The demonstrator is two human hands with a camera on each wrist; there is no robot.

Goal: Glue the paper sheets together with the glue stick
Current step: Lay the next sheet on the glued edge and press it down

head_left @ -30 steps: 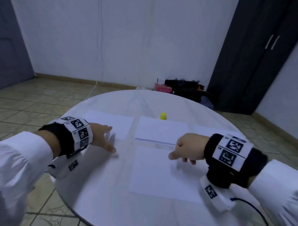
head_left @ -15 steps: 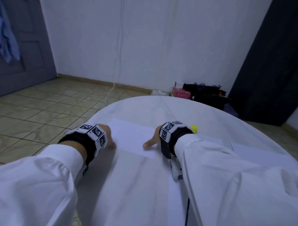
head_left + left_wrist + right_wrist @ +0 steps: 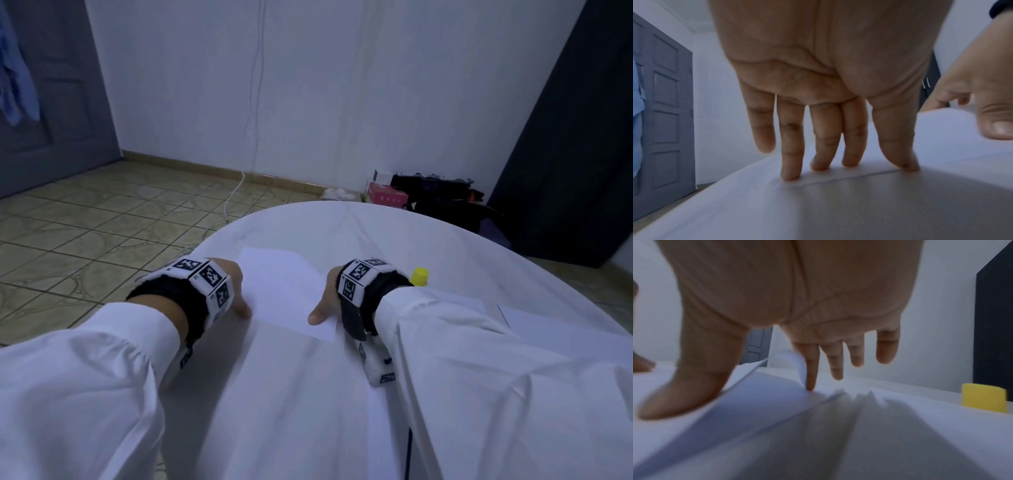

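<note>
**Both hands settled on the left sheet**

A second before, the right hand point(image 3: 325, 294) had been curled over the middle sheets and the left hand point(image 3: 233, 284) lay at the near corner of the left paper sheet point(image 3: 281, 287). By half a second before, the right arm had crossed over, and both hands framed that sheet. At this moment they were in nearly the same places, one at each side edge of it, apart from each other.

The left hand's fingers point(image 3: 791, 146) were straight and pointed down, tips pressing the sheet's left edge against the round white table point(image 3: 342, 233). The right hand's fingers were also extended; its thumb point(image 3: 684, 386) pressed flat on the paper, while the index finger point(image 3: 809, 366) touched the right edge, which curled up beside it.

The glue stick point(image 3: 420, 276), yellow-capped, stood upright just behind the right wrist, untouched. Other sheets point(image 3: 548, 329) lay to the right, partly under the right sleeve point(image 3: 479, 377).
</note>
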